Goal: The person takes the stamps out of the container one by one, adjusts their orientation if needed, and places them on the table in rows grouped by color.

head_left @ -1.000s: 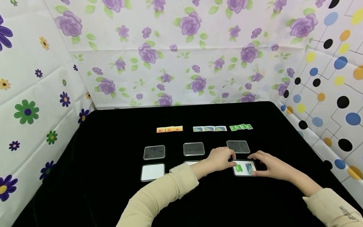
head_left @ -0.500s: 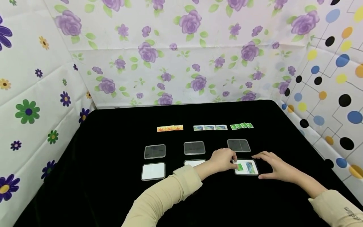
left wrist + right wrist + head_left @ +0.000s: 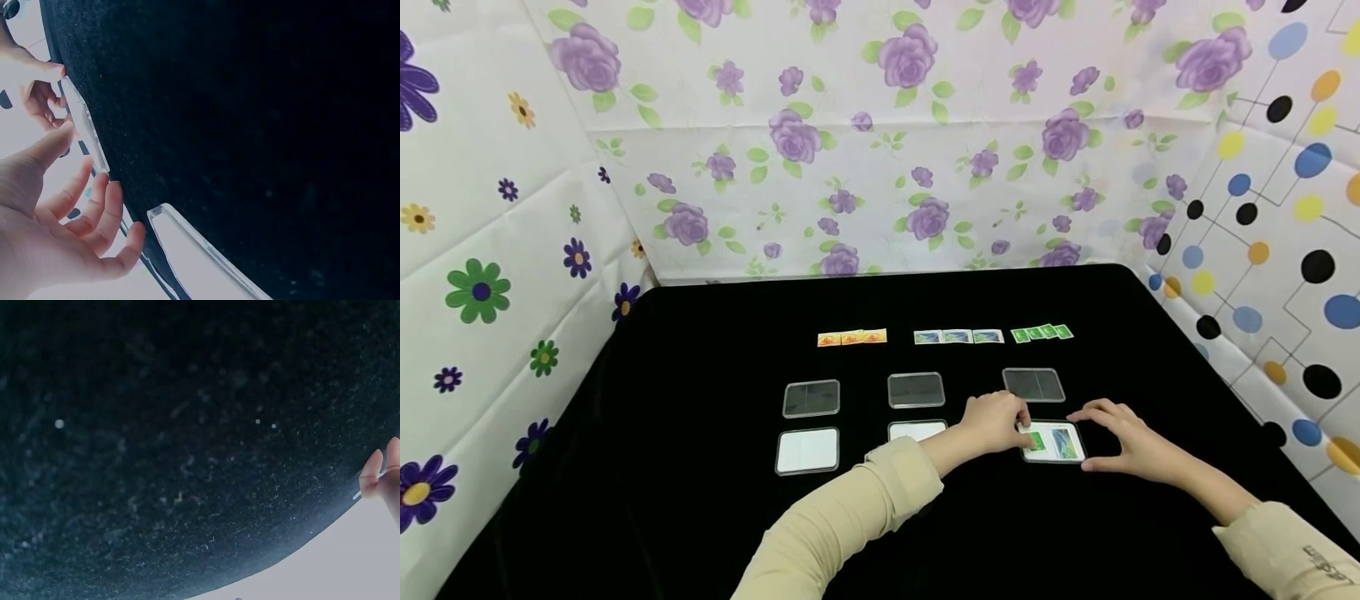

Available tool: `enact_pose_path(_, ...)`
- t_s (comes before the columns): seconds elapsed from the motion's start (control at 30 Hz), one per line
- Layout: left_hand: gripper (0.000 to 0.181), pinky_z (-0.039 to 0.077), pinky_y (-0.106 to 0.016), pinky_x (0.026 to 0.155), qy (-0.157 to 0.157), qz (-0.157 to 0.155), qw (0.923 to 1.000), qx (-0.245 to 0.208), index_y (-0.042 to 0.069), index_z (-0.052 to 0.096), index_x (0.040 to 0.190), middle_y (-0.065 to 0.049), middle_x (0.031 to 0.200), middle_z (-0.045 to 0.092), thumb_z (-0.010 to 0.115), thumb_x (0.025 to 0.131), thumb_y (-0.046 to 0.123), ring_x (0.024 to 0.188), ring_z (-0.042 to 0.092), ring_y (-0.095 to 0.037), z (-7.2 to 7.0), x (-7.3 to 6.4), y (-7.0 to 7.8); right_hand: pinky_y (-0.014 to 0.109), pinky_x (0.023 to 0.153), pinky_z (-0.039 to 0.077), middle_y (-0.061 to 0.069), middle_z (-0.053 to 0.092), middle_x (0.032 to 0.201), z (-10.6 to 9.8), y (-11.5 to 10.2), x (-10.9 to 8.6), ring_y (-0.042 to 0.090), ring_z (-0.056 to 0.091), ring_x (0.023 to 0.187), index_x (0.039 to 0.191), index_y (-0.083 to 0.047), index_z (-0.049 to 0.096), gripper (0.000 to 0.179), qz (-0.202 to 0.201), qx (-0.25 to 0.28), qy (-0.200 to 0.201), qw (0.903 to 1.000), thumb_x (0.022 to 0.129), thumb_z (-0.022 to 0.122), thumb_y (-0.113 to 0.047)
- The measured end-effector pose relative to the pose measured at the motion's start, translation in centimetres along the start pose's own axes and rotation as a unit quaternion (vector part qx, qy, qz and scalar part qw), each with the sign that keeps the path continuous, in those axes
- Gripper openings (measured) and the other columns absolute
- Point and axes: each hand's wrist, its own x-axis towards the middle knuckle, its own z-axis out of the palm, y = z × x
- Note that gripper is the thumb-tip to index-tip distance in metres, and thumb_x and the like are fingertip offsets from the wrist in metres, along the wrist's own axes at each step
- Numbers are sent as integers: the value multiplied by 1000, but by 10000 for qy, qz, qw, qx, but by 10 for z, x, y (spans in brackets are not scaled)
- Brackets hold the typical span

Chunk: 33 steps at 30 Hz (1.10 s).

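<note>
A shallow white-backed display case (image 3: 1054, 457) lies on the black cloth between my hands in the head view. Two small stamp-like pictures lie on it: a green one (image 3: 1037, 442) at left and a blue landscape one (image 3: 1064, 443) at right. My left hand (image 3: 992, 422) is at the case's left end, its thumb tip overlapping the green picture's edge. In the left wrist view its fingers (image 3: 110, 212) are loosely bent and spread. My right hand (image 3: 1131, 442) spans the right end, thumb at the near corner and index finger by the far corner. Only two right fingertips (image 3: 371, 472) show in the right wrist view.
Two more white-backed cases (image 3: 807, 452) lie to the left, one partly behind my left forearm. Transparent lids (image 3: 916, 390) form a row behind. Farther back lie orange pictures (image 3: 852, 337), blue pictures (image 3: 958, 337) and green pictures (image 3: 1042, 333). Patterned sheets (image 3: 865, 183) stand around the table.
My right hand has drawn slightly right, then its thumb has come back to the case corner. The left hand has shifted a little right, its thumb now over the green picture's edge.
</note>
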Motion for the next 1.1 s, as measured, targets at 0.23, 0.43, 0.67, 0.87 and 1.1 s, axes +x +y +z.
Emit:
enact_pose_path(0.23, 22, 43, -32, 81, 57, -287, 9996, 22, 21, 72, 86, 7, 94, 62, 78, 74, 38, 79, 55, -5, 0, 2, 5, 51, 76, 43, 11, 56, 115, 2, 0, 0, 28, 48, 99, 118, -12, 59, 60, 72, 11, 33, 10000, 67, 83, -32)
enact_pose_path(0.43, 18, 44, -38, 85, 108, -488, 9987, 72, 20, 70, 78, 7, 91, 62, 80, 73, 35, 80, 57, -7, 1, 3, 9, 54, 76, 43, 15, 55, 117, 1, -1, 0, 32, 48, 99, 118, -10, 58, 61, 161, 51, -54, 9998, 68, 83, -33)
enact_pose_path(0.67, 20, 44, -46, 92, -17, -701, 9975, 41, 19, 66, 67, 9, 80, 59, 81, 72, 31, 76, 57, -7, -1, 6, 13, 53, 76, 42, 14, 55, 116, -2, -2, 1, 31, 48, 98, 119, -10, 58, 61, 162, -21, -95, 9998, 68, 83, -34)
enact_pose_path(0.87, 21, 42, -48, 95, -158, -815, 9965, -23, 19, 63, 66, 9, 73, 58, 81, 72, 27, 76, 58, -7, -3, 9, 16, 54, 76, 42, 16, 54, 117, -1, -3, 0, 33, 48, 99, 118, -10, 57, 60, 170, 11, -103, 9998, 68, 82, -33)
enact_pose_path(1.1, 20, 39, -51, 98, -198, -710, 9973, -42, 19, 62, 64, 10, 68, 58, 79, 74, 23, 74, 57, -6, -4, 10, 16, 55, 76, 42, 15, 54, 116, -1, -4, 0, 34, 49, 99, 118, -10, 58, 60, 135, -34, -33, 9999, 68, 83, -32)
